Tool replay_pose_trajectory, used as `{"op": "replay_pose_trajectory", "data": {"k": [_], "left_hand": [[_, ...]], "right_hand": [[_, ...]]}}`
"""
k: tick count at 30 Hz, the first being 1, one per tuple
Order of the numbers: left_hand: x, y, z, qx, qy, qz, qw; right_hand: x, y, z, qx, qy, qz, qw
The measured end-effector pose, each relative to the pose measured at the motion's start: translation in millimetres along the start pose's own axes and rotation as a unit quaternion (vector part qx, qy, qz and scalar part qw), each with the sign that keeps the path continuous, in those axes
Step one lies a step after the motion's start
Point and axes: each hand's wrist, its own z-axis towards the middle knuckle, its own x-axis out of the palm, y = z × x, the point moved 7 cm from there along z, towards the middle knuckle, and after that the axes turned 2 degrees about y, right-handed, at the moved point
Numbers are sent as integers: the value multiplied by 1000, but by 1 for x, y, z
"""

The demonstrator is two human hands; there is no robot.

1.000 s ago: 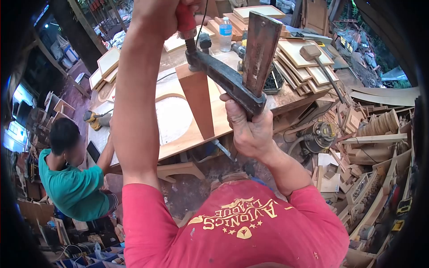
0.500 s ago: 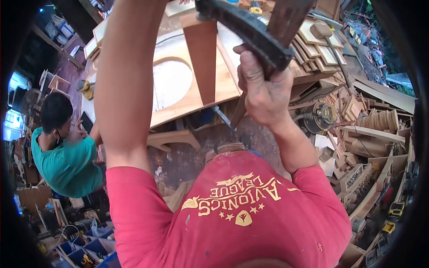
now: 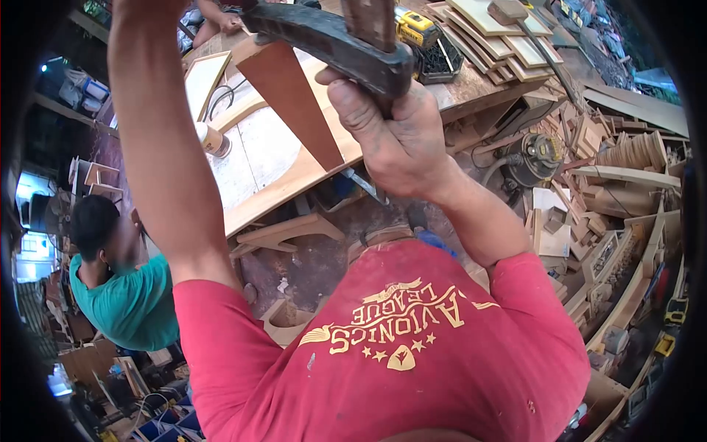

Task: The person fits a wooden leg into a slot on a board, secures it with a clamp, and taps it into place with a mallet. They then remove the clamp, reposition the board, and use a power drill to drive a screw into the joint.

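Observation:
My right hand (image 3: pixel 401 136) is closed around the lower part of a bar clamp (image 3: pixel 324 40), just under its jaw. The clamp has a thick black curved jaw and a brown, rusty-looking bar that runs out at the top edge. The jaw's far end reaches over the top of a reddish-brown tapered board (image 3: pixel 294 103). Beneath the board lies a pale wooden frame (image 3: pixel 276 190) with a rounded opening over a white surface. My left arm stretches up the left side; its hand is beyond the top edge.
A white cup-like container (image 3: pixel 213 140) stands on the white surface. Beyond are a yellow power tool (image 3: pixel 416 28) and stacked panels (image 3: pixel 493 33). A co-worker in a green shirt (image 3: pixel 129 302) is at left. Another person's hand (image 3: pixel 228 23) shows at the top. Wood scraps (image 3: pixel 582 214) crowd the right.
My right hand and the clamp have shifted left in view, nearer the brown board. The view has swung, bringing the white container and the yellow tool more into sight.

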Motion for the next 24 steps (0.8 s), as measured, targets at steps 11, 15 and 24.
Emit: {"op": "replay_pose_trajectory", "data": {"k": [11, 15, 24], "left_hand": [[34, -18, -35, -6, -248, 179, 952], [-69, 11, 0, -84, 64, 41, 994], [-19, 4, -45, -51, -176, 258, 949]], "right_hand": [[5, -6, 0, 72, 100, 69, 990], [-1, 2, 4, 4, 90, 53, 995], [-46, 9, -2, -64, 157, -50, 984]]}}
